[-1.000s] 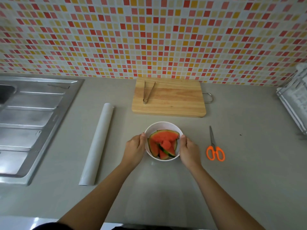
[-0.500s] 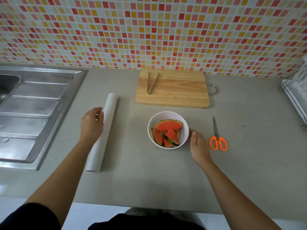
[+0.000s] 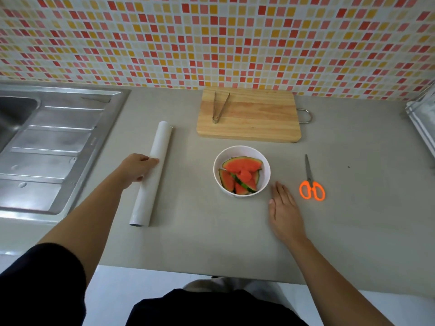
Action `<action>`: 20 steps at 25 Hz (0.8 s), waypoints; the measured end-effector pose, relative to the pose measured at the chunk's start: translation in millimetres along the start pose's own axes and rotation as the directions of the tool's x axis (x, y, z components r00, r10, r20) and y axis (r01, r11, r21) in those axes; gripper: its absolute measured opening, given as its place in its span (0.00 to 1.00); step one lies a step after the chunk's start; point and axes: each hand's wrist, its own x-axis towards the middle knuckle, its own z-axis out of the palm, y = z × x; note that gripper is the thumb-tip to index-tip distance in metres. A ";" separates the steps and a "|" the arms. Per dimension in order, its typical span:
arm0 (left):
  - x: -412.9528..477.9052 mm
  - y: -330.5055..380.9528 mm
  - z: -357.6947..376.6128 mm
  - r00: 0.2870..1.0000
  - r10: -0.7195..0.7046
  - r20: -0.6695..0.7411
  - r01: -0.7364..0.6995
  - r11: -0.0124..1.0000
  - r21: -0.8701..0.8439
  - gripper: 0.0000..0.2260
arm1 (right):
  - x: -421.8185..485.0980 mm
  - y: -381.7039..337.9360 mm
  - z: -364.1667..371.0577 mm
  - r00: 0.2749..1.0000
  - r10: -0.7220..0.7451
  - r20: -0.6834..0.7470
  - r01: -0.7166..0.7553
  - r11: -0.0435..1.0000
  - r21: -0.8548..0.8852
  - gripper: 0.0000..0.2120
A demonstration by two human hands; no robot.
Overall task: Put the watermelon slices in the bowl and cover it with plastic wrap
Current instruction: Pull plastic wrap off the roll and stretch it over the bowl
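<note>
A white bowl [image 3: 265, 161] stands in the middle of the grey counter and holds several red watermelon slices [image 3: 242, 166] with green rind. Left of it lies a long white roll of plastic wrap [image 3: 154, 161], pointing away from me. My left hand [image 3: 136, 169] rests on the roll's left side about halfway along, fingers curled over it. My right hand [image 3: 283, 208] lies flat on the counter just right of and below the bowl, fingers extended, holding nothing.
A wooden cutting board [image 3: 259, 121] with metal tongs [image 3: 220, 108] sits behind the bowl. Orange-handled scissors [image 3: 311, 183] lie to the right. A steel sink drainboard [image 3: 47, 149] fills the left; a rack [image 3: 423, 118] stands at the right edge.
Both hands left the bowl. My left hand moved left onto the plastic wrap roll and curled over it; my right hand slid down to rest flat beside the bowl.
</note>
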 end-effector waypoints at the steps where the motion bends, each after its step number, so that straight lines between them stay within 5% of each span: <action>1: -0.1 1.2 0.1 1.000 0.000 -0.002 0.000 1.000 -0.007 0.14 | 0.0 -0.2 0.2 1.000 -0.004 -0.006 0.004 1.000 -0.008 0.22; 6: -16.6 23.1 16.4 0.997 0.062 0.049 -0.051 0.980 -0.191 0.10 | 1.9 4.1 2.7 0.999 -0.024 -0.035 0.025 0.999 0.036 0.20; 10: -42.2 67.2 38.1 0.972 0.212 0.106 -0.156 0.910 -0.384 0.10 | 3.3 1.5 -8.2 0.967 0.227 -0.114 -0.162 0.898 0.409 0.19; 13: -59.0 108.5 55.3 0.948 0.301 0.100 -0.219 0.850 -0.480 0.09 | 12.9 -6.4 -27.0 0.907 0.326 -0.266 -0.151 0.843 0.516 0.16; 17: -75.7 152.0 80.0 0.911 0.399 0.102 -0.283 0.787 -0.548 0.10 | 28.3 -38.5 -60.2 0.896 0.127 -0.425 0.095 0.880 0.464 0.10; 20: -82.2 166.7 94.9 0.895 0.431 0.114 -0.294 0.762 -0.576 0.14 | 29.7 -66.9 -77.9 0.963 0.024 -0.267 0.148 0.782 0.605 0.09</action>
